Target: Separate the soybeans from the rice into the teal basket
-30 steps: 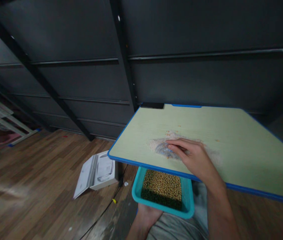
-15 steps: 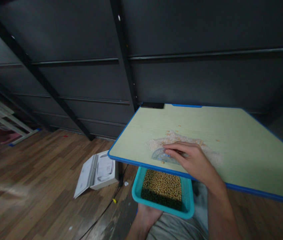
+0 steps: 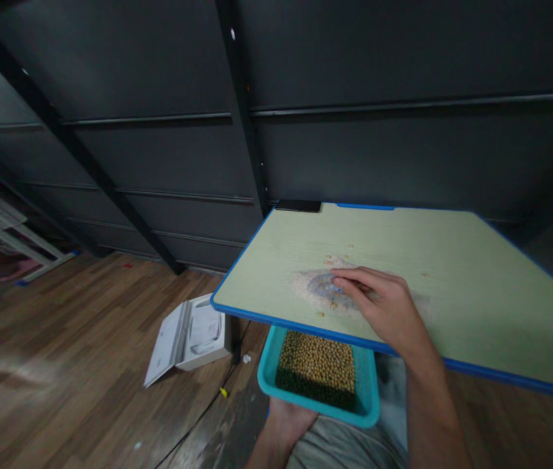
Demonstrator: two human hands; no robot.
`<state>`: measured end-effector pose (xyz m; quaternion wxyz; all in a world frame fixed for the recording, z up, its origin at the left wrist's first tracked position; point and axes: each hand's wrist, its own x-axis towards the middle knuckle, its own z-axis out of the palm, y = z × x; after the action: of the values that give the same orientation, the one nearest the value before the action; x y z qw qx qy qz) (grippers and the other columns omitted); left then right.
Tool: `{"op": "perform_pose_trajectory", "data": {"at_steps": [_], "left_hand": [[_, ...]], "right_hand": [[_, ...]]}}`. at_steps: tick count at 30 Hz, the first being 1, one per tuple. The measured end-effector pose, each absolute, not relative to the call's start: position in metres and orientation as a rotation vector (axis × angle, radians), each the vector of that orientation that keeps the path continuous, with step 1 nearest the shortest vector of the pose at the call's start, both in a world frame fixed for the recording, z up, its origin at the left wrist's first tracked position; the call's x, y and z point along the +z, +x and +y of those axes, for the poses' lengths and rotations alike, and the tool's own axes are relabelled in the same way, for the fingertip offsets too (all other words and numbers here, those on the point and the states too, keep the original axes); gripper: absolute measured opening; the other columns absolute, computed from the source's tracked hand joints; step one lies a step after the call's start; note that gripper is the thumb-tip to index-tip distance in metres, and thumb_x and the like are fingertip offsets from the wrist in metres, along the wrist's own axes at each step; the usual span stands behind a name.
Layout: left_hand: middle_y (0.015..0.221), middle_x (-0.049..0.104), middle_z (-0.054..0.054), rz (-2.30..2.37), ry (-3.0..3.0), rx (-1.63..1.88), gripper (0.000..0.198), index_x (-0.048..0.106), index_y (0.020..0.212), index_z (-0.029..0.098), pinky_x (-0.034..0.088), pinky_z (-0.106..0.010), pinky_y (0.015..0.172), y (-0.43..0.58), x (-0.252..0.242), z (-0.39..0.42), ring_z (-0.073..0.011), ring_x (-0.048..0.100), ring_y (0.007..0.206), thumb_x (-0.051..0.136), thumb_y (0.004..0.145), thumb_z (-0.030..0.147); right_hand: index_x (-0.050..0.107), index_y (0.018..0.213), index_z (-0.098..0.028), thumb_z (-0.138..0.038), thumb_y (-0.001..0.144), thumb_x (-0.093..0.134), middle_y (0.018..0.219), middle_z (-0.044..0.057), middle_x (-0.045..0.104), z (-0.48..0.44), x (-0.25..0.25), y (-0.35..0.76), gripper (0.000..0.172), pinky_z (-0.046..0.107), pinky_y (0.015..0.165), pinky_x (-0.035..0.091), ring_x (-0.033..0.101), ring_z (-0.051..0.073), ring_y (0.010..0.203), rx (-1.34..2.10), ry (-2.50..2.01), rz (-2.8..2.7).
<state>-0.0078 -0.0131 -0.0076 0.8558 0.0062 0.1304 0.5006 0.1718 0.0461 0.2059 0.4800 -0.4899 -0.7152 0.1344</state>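
My right hand (image 3: 378, 296) pinches a clear protractor (image 3: 322, 285) lying low over the pale table top (image 3: 403, 238). Around the protractor spreads a thin heap of whitish grains (image 3: 300, 281), with a few yellow beans (image 3: 321, 314) scattered in and near it. Below the table's blue front edge, my left hand (image 3: 290, 417) supports a turquoise tray (image 3: 319, 412) from underneath; its fingers are mostly hidden by the tray. Inside the tray lies a layer of round tan beans (image 3: 322, 361), partly in shadow.
A black flat object (image 3: 298, 206) rests at the table's far left corner. On the wooden floor to the left sit an open white box (image 3: 202, 335) and a black cable (image 3: 198, 417) with a yellow tag. A dark panelled wall (image 3: 403, 156) rises behind the table.
My right hand and the protractor have shifted slightly right and away from the front edge, into the grains. Some grains and beans now lie nearer the front edge. The tray stays in place.
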Motion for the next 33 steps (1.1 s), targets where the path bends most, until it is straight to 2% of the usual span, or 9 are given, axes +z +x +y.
{"op": "perform_pose_trajectory", "data": {"at_steps": [7,15,27,33], "left_hand": [[0.127,0.069,-0.007,0.293,-0.005,1.014,0.040,0.055,0.129,0.033,0.038,-0.052,0.106,-0.009,0.004,-0.011,-0.0272,0.062,0.117,0.046,0.090,0.040],[0.125,0.070,-0.008,0.235,0.032,1.020,0.041,0.055,0.129,0.032,0.036,-0.054,0.107,-0.009,-0.009,-0.013,-0.0274,0.061,0.119,0.043,0.092,0.042],[0.126,0.070,-0.007,0.244,0.044,1.038,0.042,0.053,0.131,0.032,0.038,-0.052,0.106,-0.007,-0.005,-0.012,-0.0264,0.061,0.118,0.042,0.092,0.041],[0.129,0.067,-0.004,0.239,0.055,1.006,0.043,0.053,0.131,0.033,0.036,-0.052,0.108,-0.004,0.013,-0.011,-0.0273,0.055,0.125,0.041,0.091,0.044]], "right_hand": [[0.073,0.102,-0.029,-0.023,0.090,0.060,0.103,0.000,0.076,0.049,0.203,0.170,0.019,0.038,0.088,0.053,0.070,0.020,0.094,0.354,-1.197,-1.793],[0.073,0.105,-0.029,-0.022,0.091,0.060,0.105,-0.001,0.075,0.046,0.204,0.169,0.020,0.036,0.093,0.050,0.069,0.018,0.098,0.446,-1.160,-1.834],[0.073,0.106,-0.029,-0.021,0.091,0.061,0.105,-0.004,0.075,0.045,0.203,0.166,0.020,0.030,0.090,0.051,0.068,0.014,0.096,0.504,-1.138,-1.860],[0.073,0.105,-0.028,-0.022,0.090,0.062,0.103,-0.003,0.075,0.041,0.205,0.159,0.019,0.030,0.087,0.052,0.069,0.015,0.094,0.494,-1.091,-1.837]]}}
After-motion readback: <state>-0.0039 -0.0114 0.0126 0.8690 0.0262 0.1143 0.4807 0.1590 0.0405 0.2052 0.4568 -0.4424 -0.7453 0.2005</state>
